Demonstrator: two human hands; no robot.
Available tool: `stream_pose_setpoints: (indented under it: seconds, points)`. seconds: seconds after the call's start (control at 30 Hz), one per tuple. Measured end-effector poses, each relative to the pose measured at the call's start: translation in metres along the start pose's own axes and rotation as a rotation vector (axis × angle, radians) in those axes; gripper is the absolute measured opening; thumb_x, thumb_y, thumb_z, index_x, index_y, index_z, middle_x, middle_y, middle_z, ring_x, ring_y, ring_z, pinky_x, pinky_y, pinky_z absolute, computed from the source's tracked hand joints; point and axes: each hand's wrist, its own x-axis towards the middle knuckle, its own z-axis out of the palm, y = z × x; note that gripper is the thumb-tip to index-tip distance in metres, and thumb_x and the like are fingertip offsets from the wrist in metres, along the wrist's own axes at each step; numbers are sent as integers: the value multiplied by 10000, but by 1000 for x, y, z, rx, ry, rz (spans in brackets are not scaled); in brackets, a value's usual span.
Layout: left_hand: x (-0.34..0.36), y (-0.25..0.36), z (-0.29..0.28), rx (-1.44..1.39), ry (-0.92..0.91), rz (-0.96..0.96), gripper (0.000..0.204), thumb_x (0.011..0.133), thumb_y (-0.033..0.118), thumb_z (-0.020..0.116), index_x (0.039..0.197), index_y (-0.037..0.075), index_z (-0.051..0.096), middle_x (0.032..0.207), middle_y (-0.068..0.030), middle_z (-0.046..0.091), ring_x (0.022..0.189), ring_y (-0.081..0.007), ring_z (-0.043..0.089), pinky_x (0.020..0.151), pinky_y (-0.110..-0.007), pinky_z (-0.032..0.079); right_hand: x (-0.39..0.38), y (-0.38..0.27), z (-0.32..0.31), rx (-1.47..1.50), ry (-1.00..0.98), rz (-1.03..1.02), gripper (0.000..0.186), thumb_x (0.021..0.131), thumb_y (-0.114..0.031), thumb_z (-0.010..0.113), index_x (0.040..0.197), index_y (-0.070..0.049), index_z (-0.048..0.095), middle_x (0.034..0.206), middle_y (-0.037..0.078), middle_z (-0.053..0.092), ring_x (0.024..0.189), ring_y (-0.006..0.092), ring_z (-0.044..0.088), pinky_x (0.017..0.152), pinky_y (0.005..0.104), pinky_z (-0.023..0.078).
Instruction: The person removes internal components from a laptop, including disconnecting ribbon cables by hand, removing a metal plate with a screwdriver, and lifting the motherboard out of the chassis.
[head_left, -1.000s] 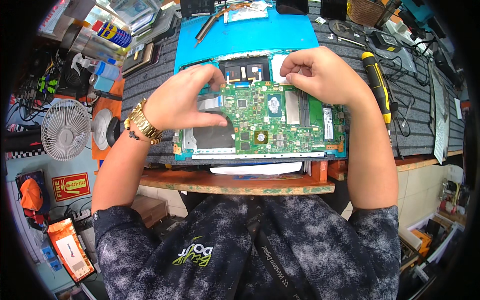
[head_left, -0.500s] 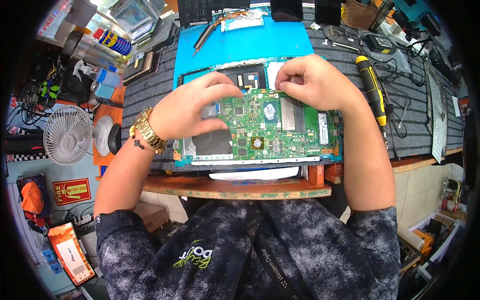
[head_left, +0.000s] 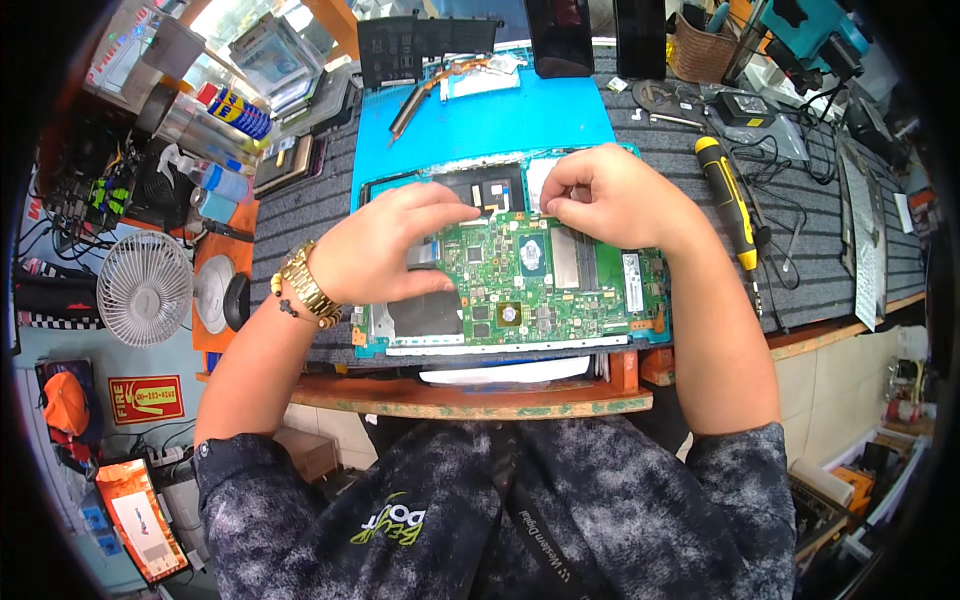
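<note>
A green laptop motherboard (head_left: 480, 262) lies in the opened blue laptop base (head_left: 362, 340) in front of me. My left hand (head_left: 385, 243) is over the board's left side, thumb and index finger spread apart, their tips at its surface. A flat cable with a blue end (head_left: 428, 247) shows between them. My right hand (head_left: 610, 198) is closed at the board's far edge, thumb and index finger pinched beside a small connector. What those fingertips hold, if anything, is hidden. A black battery-like pack (head_left: 430, 48) and a copper heat pipe (head_left: 440, 88) lie beyond the base.
A yellow and black screwdriver (head_left: 728, 200) lies right of the laptop on the ribbed grey mat (head_left: 310, 215). Cables and a black adapter (head_left: 742, 107) are farther right. At the left stand a white fan (head_left: 145, 288), a spray bottle (head_left: 215, 180) and a blue-yellow can (head_left: 235, 112).
The view has tilted, so the bench and laptop sit lower in the picture. Both hands stay at about the same spots on the board, with only slight finger movement.
</note>
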Motion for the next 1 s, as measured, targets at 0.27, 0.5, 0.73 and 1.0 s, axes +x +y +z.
stream_pose_setpoints:
  seconds: [0.27, 0.5, 0.73, 1.0]
  points:
    - [3, 4, -3, -17, -47, -24, 802, 800, 191, 953, 1537, 42, 676, 1331, -164, 679, 1243, -377, 684, 1097, -467, 574, 0, 0, 0, -20, 15, 1, 215, 928, -171, 757, 1043, -31, 873, 939, 182, 842, 862, 311, 811, 829, 426, 644]
    - [6, 15, 1, 40, -42, -4, 880, 801, 147, 872, 1637, 82, 604, 1346, -186, 676, 1244, -393, 690, 1089, -470, 582, 0, -1, -1, -20, 16, 30, 220, 929, -173, 752, 1050, -38, 876, 947, 183, 845, 870, 310, 817, 833, 427, 645]
    - [7, 33, -4, 96, -79, 6, 1066, 768, 417, 951, 1711, 137, 542, 1455, -202, 619, 1282, -407, 661, 1102, -502, 549, 0, -2, -1, 3, 15, 14, 197, 939, -153, 750, 1044, -36, 868, 934, 176, 843, 860, 290, 809, 827, 415, 638]
    - [6, 59, 9, 360, -74, -57, 1316, 666, 704, 995, 1763, 194, 476, 1557, -221, 596, 1321, -424, 642, 1118, -538, 513, 0, 2, 0, 4, 26, -31, 158, 952, -116, 792, 1046, 3, 840, 881, 134, 814, 786, 223, 761, 748, 375, 606]
